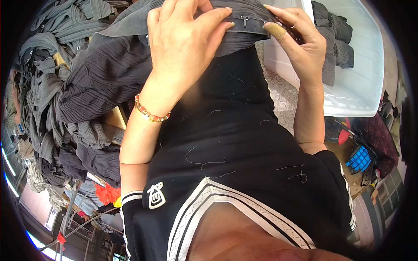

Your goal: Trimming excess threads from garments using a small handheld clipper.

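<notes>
A dark grey ribbed garment (237, 41) lies across my lap at the top of the view. On its flat band sits a small metal hook (244, 20). My left hand (183, 37) is closed on the band to the left of the hook, thumb and forefinger pinched near its edge. My right hand (300, 41) grips the band's right end between thumb and fingers. A tan wrap (275, 29) covers that thumb. Something dark and shiny shows in the right palm, too hidden to name.
Crumpled grey ribbed garments (48, 100) heap up on the left. A white plastic bin (357, 98) with folded dark garments (333, 39) stands at the right. Below it are a blue basket (359, 158) and a dark red cloth (381, 139). Loose threads cling to my black clothing.
</notes>
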Tool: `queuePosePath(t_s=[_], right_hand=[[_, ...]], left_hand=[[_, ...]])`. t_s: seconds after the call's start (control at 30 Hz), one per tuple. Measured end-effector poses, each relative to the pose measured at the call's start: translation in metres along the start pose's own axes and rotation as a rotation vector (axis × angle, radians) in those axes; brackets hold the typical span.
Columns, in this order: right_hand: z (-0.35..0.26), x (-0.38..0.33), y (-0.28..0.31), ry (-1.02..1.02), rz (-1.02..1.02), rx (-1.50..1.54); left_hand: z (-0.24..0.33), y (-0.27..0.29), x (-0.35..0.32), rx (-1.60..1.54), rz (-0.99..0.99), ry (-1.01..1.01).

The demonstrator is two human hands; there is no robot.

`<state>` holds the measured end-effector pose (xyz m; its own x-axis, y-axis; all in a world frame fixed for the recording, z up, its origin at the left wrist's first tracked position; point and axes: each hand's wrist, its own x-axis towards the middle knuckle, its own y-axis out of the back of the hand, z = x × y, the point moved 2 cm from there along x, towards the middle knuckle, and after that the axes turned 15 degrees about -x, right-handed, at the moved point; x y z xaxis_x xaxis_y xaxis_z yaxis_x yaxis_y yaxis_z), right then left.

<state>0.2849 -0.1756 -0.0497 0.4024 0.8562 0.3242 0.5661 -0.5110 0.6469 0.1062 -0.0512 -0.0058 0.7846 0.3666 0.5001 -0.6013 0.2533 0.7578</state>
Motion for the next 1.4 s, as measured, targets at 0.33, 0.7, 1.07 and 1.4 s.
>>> queuePosePath(t_s=[0.33, 0.7, 1.07, 1.4], right_hand=[[0.005, -0.008, -0.004, 0.047, -0.035, -0.019], [0.004, -0.007, -0.006, 0.103, 0.011, -0.007], [0.000, -0.005, -0.008, 0.157, -0.030, -0.052], [-0.007, 0.000, -0.008, 0.174, -0.070, -0.107]], left_hand=[[-0.006, -0.008, 0.003, -0.134, -0.013, 0.130], [-0.002, -0.011, 0.006, -0.085, -0.011, 0.030], [-0.011, -0.024, -0.007, -0.095, 0.036, -0.033], [-0.010, -0.025, -0.012, -0.207, 0.085, 0.009]])
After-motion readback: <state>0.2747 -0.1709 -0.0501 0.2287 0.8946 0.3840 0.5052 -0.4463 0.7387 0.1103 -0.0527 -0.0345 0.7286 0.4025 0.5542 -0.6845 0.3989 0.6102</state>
